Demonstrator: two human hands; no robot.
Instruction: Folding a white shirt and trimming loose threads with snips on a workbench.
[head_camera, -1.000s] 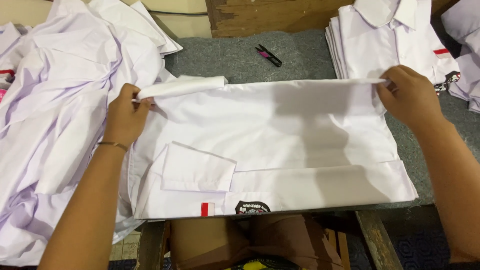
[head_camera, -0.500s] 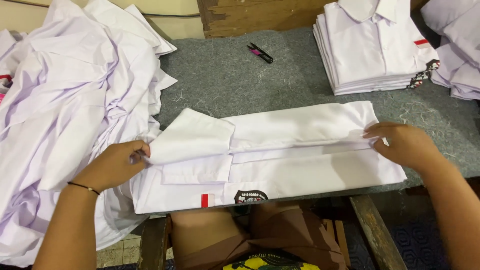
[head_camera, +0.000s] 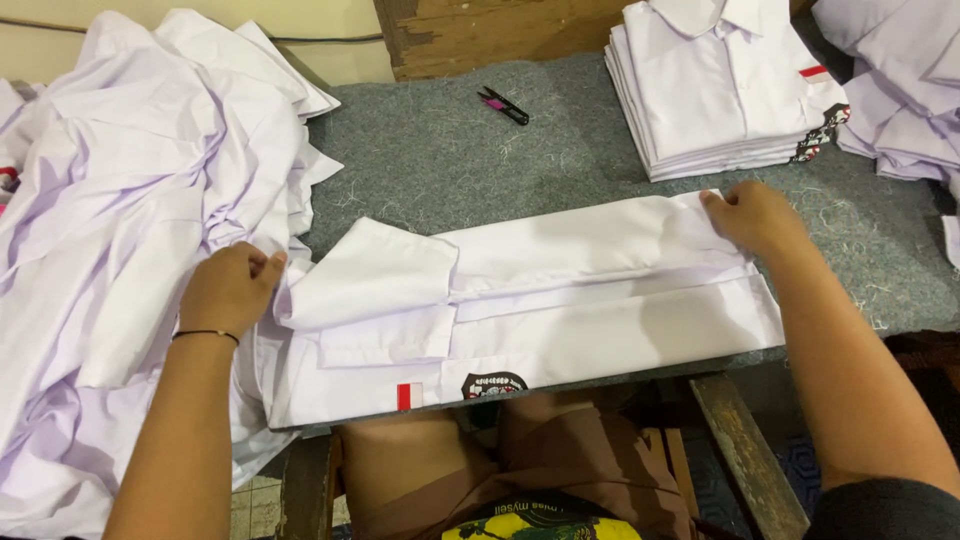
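Currently the white shirt (head_camera: 560, 300) lies across the near edge of the bench (head_camera: 440, 170), folded lengthwise into a long band, sleeve flap tucked on top at the left, badge and red-white patch at the near hem. Left hand (head_camera: 228, 290) pinches the shirt's left end, fingers closed on fabric; right hand (head_camera: 755, 215) presses the far right corner, fingers curled on the fold. Looks like the long folds are done; crosswise fold to stack size not yet. Finished stack of folded shirts (head_camera: 720, 95) sits far right; loose unfolded pile (head_camera: 130, 220) on the left. Small snips (head_camera: 503, 104) far centre. No containers in view.
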